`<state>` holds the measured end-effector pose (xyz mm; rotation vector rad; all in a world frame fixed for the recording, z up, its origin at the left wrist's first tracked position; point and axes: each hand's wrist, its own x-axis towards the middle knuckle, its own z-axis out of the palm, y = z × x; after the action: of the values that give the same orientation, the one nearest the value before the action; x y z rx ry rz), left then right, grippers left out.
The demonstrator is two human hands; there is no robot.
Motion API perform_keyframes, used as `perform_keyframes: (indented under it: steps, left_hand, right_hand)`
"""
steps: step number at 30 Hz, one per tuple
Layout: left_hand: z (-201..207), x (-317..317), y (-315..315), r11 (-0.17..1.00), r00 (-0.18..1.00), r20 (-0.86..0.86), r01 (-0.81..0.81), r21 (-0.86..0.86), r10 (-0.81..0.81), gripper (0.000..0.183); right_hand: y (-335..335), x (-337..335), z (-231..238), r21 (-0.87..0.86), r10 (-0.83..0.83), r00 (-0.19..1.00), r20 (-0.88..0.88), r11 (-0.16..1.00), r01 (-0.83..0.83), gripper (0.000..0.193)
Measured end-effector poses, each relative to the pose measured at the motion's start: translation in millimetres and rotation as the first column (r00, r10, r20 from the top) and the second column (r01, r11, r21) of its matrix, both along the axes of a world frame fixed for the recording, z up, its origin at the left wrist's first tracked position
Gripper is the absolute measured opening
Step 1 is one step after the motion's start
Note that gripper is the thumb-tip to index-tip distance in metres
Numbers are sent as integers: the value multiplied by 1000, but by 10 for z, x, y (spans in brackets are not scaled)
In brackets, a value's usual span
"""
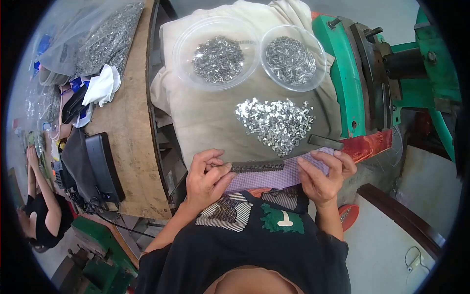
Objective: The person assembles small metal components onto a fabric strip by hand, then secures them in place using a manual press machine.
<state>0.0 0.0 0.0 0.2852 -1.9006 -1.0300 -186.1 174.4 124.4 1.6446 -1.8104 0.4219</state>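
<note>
A dark, notched metal strip (259, 167) is held by the left hand (204, 177), its left end pinched between thumb and index finger, with the other fingers curled. The strip is laid left to right at the near edge of the work surface, over a purple checked cloth (274, 180). The right hand (324, 179) is held near the strip's right end, apart from it; its thumb and fingers are bent and loosely spread, with the tips separated.

Beyond the strip, a loose heap of small shiny metal pieces (280, 125) is spread on a beige cloth (188, 112). A short dark bar (325, 142) is placed just right of the heap's near end. At the far side, two clear plastic bowls are set side by side: the left bowl (181, 63) and the right bowl (320, 63) are each partly filled with small metal parts. The cloth is flanked by a wooden table (127, 132) on the left and green machinery (342, 73) on the right.
</note>
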Motion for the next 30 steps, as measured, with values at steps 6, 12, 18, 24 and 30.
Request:
perform_keyframes:
  steps: [6,12,18,24,30]
  left_hand:
    - [-1,38,14,1000,1000,11,-15,2,15,27]
    - [-2,66,18,1000,1000,17,-23,-3,23,27]
    - [-7,78,23,1000,999,20,-29,-5,29,26]
    - [-18,126,27,998,998,28,-54,11,54,25]
    - [-65,205,20,995,995,35,-95,28,94,24]
  right_hand:
    - [96,-129,44,-24,-103,994,39,994,104,33]
    - [188,-211,21,-6,-236,964,123,971,238,27]
    - [226,-275,-32,50,-314,925,216,949,311,33]
    - [180,-344,-31,49,-298,906,301,954,297,34]
    - [54,-374,-29,67,-265,909,321,964,257,35]
